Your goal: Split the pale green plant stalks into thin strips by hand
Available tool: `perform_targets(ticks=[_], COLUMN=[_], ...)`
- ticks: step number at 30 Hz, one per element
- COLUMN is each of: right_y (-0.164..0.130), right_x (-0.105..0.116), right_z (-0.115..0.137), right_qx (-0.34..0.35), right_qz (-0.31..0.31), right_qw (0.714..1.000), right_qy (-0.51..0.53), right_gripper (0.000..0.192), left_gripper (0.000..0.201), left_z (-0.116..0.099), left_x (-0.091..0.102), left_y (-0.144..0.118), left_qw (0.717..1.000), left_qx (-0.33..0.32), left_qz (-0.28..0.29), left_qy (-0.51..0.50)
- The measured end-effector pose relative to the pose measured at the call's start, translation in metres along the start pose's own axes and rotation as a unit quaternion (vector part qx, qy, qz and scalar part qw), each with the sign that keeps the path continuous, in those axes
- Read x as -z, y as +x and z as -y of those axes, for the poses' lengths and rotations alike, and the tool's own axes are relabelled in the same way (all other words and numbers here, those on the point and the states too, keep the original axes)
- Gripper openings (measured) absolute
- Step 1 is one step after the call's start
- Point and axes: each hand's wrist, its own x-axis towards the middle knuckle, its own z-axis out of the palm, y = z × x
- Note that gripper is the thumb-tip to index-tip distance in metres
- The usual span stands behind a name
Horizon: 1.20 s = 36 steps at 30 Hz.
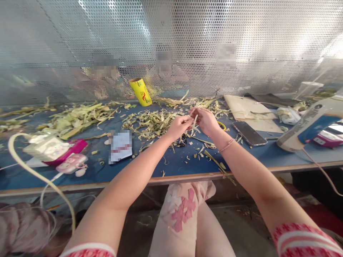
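Both of my hands meet over the blue table point(177, 162) and pinch one pale leaf strip point(195, 121) between them. My left hand point(179, 127) grips its lower end, while my right hand point(205, 120) holds the upper part with the fingers curled round it. A thin bracelet point(226, 145) circles my right wrist. Small cut scraps point(206, 151) lie on the table under my hands. Behind them spreads a heap of dried leaf strips point(150, 123).
A yellow roll point(140, 91) leans by the perforated metal screen point(171, 43). A phone point(249, 133) and cardboard sheet point(248, 109) lie right; a glue gun point(311, 123) with cord farther right. Pink items point(70, 157) and a long strip point(34, 173) sit left. People show behind the screen.
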Motion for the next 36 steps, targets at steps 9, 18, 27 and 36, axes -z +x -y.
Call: perform_targets(ticks=[9,18,27,36], right_y=[0.000,0.001,0.003,-0.001], right_x=[-0.004,0.000,0.000,-0.001], right_z=[-0.004,-0.007,-0.009,-0.005], right_qx=[-0.057,0.004,0.012,-0.043], right_qz=[0.021,0.033,0.030,0.048], right_qw=[0.998,0.999,0.999,0.998], right_qy=[-0.008,-0.013,-0.018,0.008], right_gripper=[0.017,0.023,0.021,0.018], left_gripper=[0.024,0.019,0.019,0.023], left_z=[-0.002,-0.004,0.009,0.015], left_x=[0.003,0.001,-0.003,-0.002], left_y=[0.000,0.000,0.007,0.009], left_qw=[0.997,0.997,0.983,0.979], left_qx=[-0.043,-0.050,-0.017,0.025], left_qz=[-0.059,-0.062,-0.136,-0.156], left_qy=[0.027,-0.003,-0.120,-0.126])
